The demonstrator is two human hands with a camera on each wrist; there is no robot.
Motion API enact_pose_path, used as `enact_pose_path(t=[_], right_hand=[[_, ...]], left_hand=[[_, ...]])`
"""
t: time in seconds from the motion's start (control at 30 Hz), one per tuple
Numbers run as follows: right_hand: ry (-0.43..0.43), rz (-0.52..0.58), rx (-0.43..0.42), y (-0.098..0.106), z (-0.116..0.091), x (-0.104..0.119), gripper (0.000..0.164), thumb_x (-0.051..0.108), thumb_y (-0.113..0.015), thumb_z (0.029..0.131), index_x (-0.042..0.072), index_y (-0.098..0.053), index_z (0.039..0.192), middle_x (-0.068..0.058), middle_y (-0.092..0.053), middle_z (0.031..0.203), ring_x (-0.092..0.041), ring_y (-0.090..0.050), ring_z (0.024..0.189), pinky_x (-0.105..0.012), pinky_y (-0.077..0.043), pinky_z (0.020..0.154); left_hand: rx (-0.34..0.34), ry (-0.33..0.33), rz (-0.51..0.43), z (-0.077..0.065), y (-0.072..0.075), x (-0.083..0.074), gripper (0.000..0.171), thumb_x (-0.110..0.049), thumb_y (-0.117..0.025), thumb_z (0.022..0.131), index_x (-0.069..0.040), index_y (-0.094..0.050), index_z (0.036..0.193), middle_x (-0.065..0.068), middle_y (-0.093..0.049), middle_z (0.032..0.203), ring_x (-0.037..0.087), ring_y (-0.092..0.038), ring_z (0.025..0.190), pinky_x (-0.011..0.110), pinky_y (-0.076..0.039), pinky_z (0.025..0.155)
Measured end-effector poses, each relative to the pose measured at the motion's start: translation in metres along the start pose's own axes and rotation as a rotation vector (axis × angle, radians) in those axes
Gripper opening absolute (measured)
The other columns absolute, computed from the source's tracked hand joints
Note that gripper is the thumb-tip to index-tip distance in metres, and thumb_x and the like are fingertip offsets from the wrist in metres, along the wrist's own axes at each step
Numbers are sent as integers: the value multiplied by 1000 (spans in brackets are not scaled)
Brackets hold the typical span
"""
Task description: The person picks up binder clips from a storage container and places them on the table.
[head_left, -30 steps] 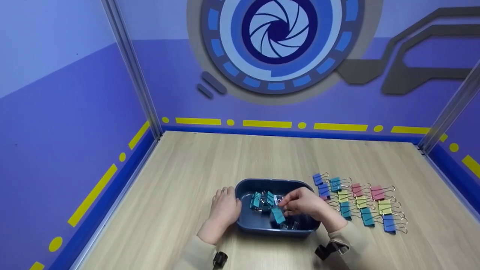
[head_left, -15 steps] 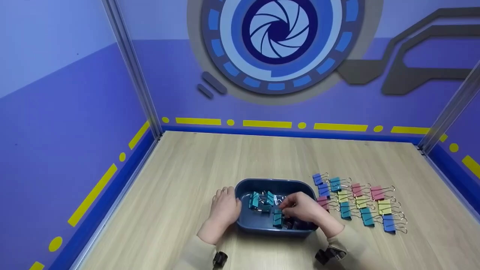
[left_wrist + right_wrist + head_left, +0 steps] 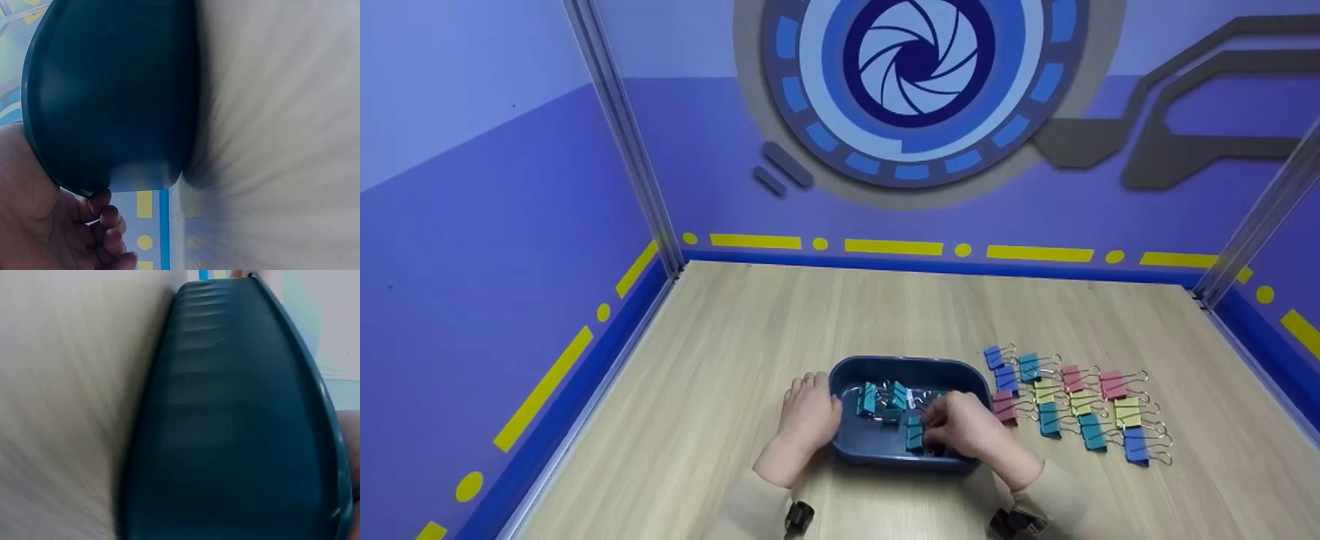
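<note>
My left hand (image 3: 808, 412) rests against the left end of a dark blue tray (image 3: 911, 365), its thumb side at the rim. In the left wrist view, relaxed fingers (image 3: 112, 216) bend loosely below the tray's end wall (image 3: 118, 101). Inside the tray, my right hand (image 3: 966, 424) has curled fingertips at the right side of a teal binder clip (image 3: 913, 433), seemingly pinching it; the exact contact is partly hidden. More teal binder clips (image 3: 868, 400) lie left and behind. The right wrist view shows mostly the tray's outer wall (image 3: 225, 410).
Right of the tray, several binder clips in blue, teal, pink (image 3: 1113, 384), yellow and green-blue lie in rough rows on the wooden table (image 3: 780, 315). Small clear or metal pieces (image 3: 919, 399) sit in the tray. Blue-purple panels (image 3: 675, 187) enclose the table.
The teal binder clip has gone from tilted to upright on the tray floor. My right hand has sunk slightly lower into the tray, uncovering a pink clip. The left hand has stayed put.
</note>
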State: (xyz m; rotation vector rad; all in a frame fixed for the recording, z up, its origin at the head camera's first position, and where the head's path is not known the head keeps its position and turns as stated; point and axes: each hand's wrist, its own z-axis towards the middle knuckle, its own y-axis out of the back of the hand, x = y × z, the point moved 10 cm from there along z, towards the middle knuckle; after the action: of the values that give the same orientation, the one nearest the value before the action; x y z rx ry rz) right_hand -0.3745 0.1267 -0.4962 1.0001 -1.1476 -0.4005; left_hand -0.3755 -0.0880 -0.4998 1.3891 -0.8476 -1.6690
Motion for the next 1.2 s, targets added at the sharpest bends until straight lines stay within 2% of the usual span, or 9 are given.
enact_pose_path(t=[0.17,0.37,0.57,0.8,0.93,1.2], right_hand=[[27,7,-27,4,1,0,8,4,-80,80,6,-79,88,-4,-78,85,-13,-72,79,-29,-58,69],[48,138,-65,14,0,-4,9,12,-79,86,10,-81,94,0,-79,89,-7,-70,81,-24,-56,72],[57,248,-108,23,-3,-7,12,15,-79,88,10,-80,98,-4,-78,93,1,-65,78,-20,-54,70],[41,300,-159,38,-10,-12,15,15,-78,88,9,-80,102,-7,-79,98,0,-67,76,-20,-55,67],[1,339,-166,47,-17,-19,16,17,-77,90,9,-80,104,-9,-78,101,-2,-69,79,-21,-57,68],[-47,348,-214,77,-40,-33,18,16,-76,92,9,-79,107,-11,-78,105,-5,-70,81,-23,-58,70]], left_hand=[[4,1,1,1,-1,0,34,-17,-60,96,5,-60,121,21,-64,114,38,-56,108,52,-46,90],[10,6,5,1,-3,1,33,-17,-60,95,5,-60,120,21,-64,112,37,-56,106,51,-45,89],[-15,-17,19,0,0,-2,29,-15,-61,93,5,-60,115,21,-64,110,37,-56,102,49,-46,85],[-5,-4,20,0,1,-1,31,-15,-62,94,6,-60,117,21,-64,110,37,-56,104,50,-46,86],[17,8,12,0,-2,0,34,-17,-61,95,6,-59,121,21,-63,113,36,-55,107,50,-46,89],[18,21,16,1,-2,1,35,-18,-61,96,5,-59,122,20,-64,114,36,-56,107,50,-46,90]])
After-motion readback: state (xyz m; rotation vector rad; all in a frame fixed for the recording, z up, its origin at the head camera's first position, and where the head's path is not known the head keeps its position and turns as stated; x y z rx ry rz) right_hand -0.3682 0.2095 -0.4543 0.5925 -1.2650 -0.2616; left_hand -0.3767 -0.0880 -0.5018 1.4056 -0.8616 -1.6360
